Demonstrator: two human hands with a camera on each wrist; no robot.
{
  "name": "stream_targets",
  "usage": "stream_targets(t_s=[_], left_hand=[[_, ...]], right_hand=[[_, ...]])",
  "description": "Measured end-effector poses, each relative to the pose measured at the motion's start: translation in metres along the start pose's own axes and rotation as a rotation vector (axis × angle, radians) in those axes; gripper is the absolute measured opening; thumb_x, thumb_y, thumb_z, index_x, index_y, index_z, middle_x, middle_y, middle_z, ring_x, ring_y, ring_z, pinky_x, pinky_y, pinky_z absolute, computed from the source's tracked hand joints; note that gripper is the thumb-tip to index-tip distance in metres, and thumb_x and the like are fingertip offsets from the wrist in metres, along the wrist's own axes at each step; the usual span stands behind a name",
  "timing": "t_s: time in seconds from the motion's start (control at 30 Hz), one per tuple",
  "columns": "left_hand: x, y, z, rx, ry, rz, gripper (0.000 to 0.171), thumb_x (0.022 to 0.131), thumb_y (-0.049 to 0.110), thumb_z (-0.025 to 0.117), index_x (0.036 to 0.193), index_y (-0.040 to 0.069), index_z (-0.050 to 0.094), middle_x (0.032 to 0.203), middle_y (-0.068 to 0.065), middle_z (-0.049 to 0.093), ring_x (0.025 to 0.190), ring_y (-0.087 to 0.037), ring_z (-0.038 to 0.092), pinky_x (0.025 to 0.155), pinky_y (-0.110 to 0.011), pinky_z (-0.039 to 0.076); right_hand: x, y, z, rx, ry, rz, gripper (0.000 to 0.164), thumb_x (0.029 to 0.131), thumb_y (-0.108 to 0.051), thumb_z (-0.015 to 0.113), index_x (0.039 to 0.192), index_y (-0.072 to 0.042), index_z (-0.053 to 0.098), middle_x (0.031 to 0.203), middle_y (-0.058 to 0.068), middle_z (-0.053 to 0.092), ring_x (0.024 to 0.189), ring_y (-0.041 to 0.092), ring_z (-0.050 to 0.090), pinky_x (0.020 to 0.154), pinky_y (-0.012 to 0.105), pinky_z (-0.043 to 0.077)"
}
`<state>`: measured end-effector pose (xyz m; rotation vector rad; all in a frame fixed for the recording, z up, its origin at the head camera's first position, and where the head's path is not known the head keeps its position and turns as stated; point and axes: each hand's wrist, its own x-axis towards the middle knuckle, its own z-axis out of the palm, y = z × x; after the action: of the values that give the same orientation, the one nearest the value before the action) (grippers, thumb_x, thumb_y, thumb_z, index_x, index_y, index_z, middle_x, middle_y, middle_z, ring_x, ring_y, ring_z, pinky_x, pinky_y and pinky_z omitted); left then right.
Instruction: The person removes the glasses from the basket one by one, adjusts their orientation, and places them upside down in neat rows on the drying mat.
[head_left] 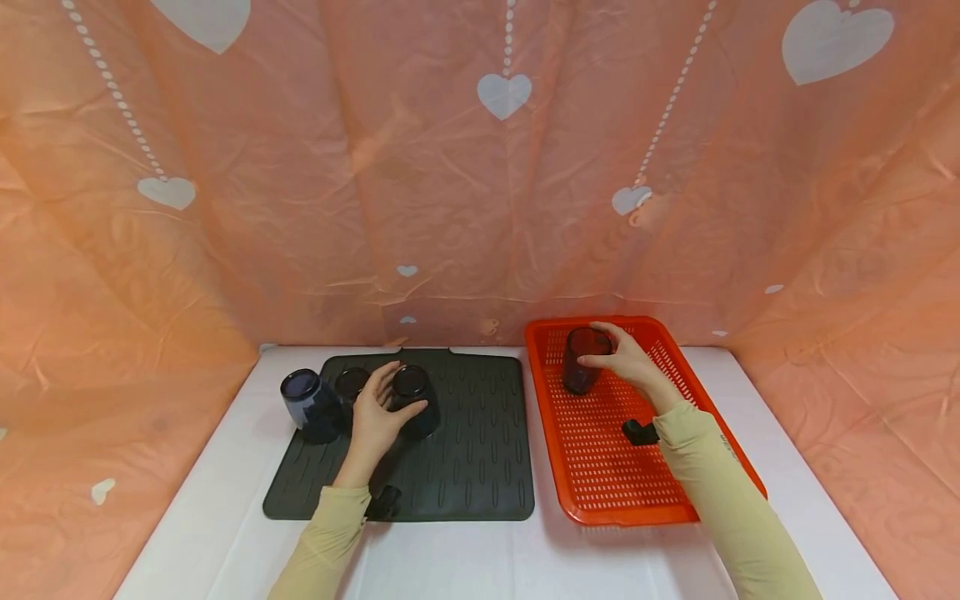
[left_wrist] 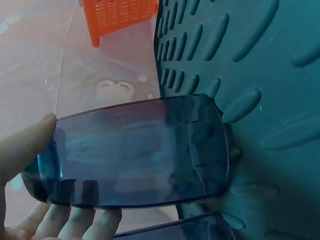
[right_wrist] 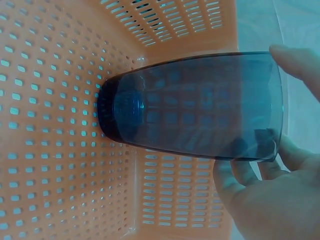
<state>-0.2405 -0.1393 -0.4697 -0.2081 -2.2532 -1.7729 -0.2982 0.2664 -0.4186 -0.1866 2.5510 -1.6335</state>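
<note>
On the dark ribbed mat (head_left: 480,442), my left hand (head_left: 377,421) holds a dark blue drinking glass (head_left: 420,408) near its top, thumb on one side and fingers on the other. This glass (left_wrist: 135,150) stands upside down, its thick base by the thumb and its rim at the mat. My right hand (head_left: 626,358) grips another blue drinking glass (head_left: 581,367) by the rim, inside the orange basket (head_left: 558,450). In the right wrist view that glass (right_wrist: 190,105) is upright, its base at the perforated basket floor. Two more glasses, one leftmost (head_left: 313,408) and one behind my left hand (head_left: 351,385), stand on the mat.
The white table (head_left: 465,558) carries the mat at left and the basket at right, with a narrow gap between them. An orange curtain with white hearts (head_left: 450,208) hangs behind and at both sides. A black wrist device (head_left: 640,432) sits below my right hand.
</note>
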Motion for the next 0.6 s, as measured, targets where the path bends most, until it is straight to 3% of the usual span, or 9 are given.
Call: stream_targets(t_s=[0.17,0.4,0.6], left_hand=[[-0.0007,0.0025,-0.0021,-0.054,-0.012,-0.042,0.068,0.077,0.007,0.081,0.136,0.009,0.046,0.135,-0.013,0.052,0.125,-0.031,0.046,0.106,-0.049,0.033],[0.0006,0.0028,-0.0019,-0.060,-0.005,-0.078,0.061,0.079,0.013,0.080,0.132,0.007,0.050,0.135,-0.014,0.051,0.127,-0.033,0.044,0.107,-0.050,0.032],[0.0022,0.0047,-0.0019,-0.067,-0.021,-0.098,0.061,0.081,0.012,0.078,0.133,0.004,0.048,0.137,-0.019,0.048,0.128,-0.036,0.043,0.106,-0.051,0.032]], right_hand=[[0.0002,-0.0007,0.0014,-0.027,0.017,0.003,0.080,0.084,-0.017,0.076,0.148,-0.004,0.029,0.150,0.023,0.023,0.136,0.041,0.023,0.105,0.058,0.028],[0.0010,0.0005,0.0045,-0.039,0.014,-0.029,0.080,0.084,-0.009,0.075,0.147,0.000,0.027,0.140,0.026,0.033,0.120,0.043,0.041,0.093,0.050,0.041],[0.0005,0.0008,0.0064,-0.069,0.029,-0.038,0.079,0.083,-0.010,0.075,0.147,-0.001,0.029,0.142,0.024,0.032,0.121,0.042,0.040,0.092,0.048,0.042]])
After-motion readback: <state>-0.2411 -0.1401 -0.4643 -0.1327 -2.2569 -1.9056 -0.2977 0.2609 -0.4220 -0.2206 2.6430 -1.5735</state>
